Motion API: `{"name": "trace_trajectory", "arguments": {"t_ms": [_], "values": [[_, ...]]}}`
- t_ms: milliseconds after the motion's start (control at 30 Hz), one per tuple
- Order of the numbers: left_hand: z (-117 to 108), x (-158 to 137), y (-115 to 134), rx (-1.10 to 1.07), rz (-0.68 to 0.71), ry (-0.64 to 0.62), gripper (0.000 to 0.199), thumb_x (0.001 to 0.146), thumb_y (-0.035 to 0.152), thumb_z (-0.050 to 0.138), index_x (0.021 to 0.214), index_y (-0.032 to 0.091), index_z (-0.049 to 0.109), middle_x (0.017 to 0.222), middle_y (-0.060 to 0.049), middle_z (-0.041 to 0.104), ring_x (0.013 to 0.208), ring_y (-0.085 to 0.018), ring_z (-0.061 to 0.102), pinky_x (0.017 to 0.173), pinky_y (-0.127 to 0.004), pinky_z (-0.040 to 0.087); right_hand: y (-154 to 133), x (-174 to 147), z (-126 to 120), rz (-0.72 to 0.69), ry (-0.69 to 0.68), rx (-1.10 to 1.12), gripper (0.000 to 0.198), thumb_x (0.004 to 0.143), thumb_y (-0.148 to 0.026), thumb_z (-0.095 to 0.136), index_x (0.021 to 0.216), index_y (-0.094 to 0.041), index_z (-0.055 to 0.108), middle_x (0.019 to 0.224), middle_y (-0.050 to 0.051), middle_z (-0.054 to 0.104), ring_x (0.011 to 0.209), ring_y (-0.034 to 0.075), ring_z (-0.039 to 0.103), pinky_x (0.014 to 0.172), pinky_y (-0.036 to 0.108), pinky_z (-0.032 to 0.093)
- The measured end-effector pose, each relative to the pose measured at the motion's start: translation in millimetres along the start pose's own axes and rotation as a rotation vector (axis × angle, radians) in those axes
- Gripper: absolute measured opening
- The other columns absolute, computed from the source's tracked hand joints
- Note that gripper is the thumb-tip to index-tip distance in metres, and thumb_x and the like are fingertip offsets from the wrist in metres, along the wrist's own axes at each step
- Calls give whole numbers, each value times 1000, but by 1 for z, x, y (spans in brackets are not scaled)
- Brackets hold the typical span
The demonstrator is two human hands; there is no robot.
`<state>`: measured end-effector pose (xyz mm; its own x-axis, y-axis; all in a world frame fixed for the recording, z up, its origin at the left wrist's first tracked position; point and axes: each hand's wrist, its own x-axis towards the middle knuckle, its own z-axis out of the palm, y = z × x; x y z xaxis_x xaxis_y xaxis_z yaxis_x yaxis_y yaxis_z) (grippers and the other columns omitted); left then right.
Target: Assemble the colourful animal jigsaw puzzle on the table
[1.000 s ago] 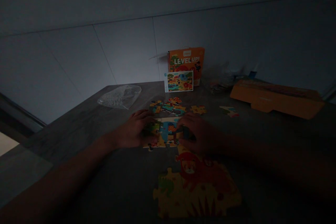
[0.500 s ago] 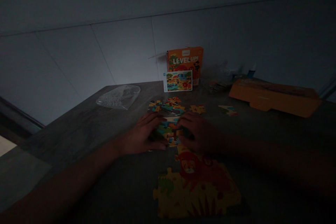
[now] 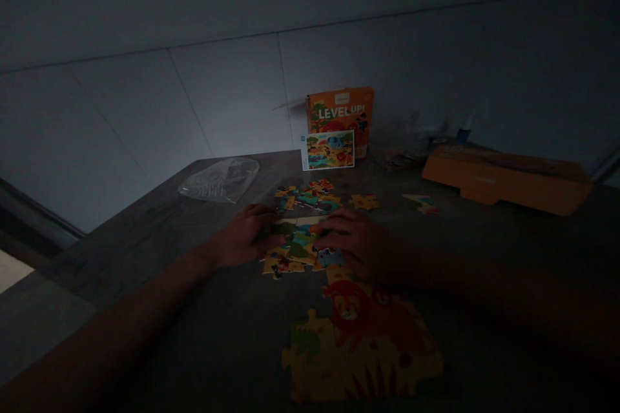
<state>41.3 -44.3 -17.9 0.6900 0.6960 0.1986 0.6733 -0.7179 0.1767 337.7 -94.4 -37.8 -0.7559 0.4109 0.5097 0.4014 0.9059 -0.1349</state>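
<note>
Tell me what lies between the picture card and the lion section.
In the head view: puzzle pieces near the card, then more pieces between the left hand and right hand.

A clear plastic bag (image 3: 220, 181) lies on the grey desk (image 3: 155, 232), at left; an orange box (image 3: 341, 103) stands near the pale wall (image 3: 232, 90); an orange carton (image 3: 504, 184) lies at right, a blue-and-white object (image 3: 464, 133) behind it.

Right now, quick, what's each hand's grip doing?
Left hand: bent at the left side of the puzzle pieces; too dim to tell its grip.
Right hand: bent at their right side; its grip cannot be told either.
</note>
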Motion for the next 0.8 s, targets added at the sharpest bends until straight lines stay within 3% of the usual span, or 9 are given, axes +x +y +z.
{"name": "trace_trajectory", "arguments": {"t_ms": [267,433,533,600,700,800], "values": [[5,2,-9,33,-57,39,30,95,27,57,119,14,70,122,-15,70,118,-31,63,106,-48,49,4,0,3,-89,6,13,41,81,-3,49,115,-15,70,124,10,69,119,26,56,103,47,49],[-2,2,11,-20,64,133,26,96,29,60,115,16,71,117,-14,68,114,-30,61,102,-47,50,0,1,-1,-126,-41,33,44,82,-2,49,120,-14,68,125,10,69,120,26,56,105,48,47],[-7,0,37,-95,239,3,47,90,45,73,126,16,66,122,-13,66,120,-30,57,107,-46,45,0,0,1,-94,-44,36,45,83,-1,49,123,-12,66,126,12,68,122,27,55,104,48,48],[-9,-3,52,-106,283,-66,62,83,51,79,132,17,62,127,-13,63,126,-32,52,112,-49,40,2,0,3,-66,1,29,43,84,-1,48,122,-11,66,123,15,68,120,27,55,101,48,50],[-10,-5,64,-94,249,-113,54,87,46,77,130,17,63,128,-12,61,127,-32,50,113,-48,37,2,-1,3,-43,89,17,33,89,-3,48,114,-13,67,113,13,70,111,26,58,95,46,51],[-11,-6,64,-81,221,-116,47,84,47,79,117,16,66,120,-11,63,121,-31,52,108,-47,39,-7,-1,0,-202,140,10,20,92,-8,50,100,-15,67,97,9,71,96,24,59,88,43,48]]}}
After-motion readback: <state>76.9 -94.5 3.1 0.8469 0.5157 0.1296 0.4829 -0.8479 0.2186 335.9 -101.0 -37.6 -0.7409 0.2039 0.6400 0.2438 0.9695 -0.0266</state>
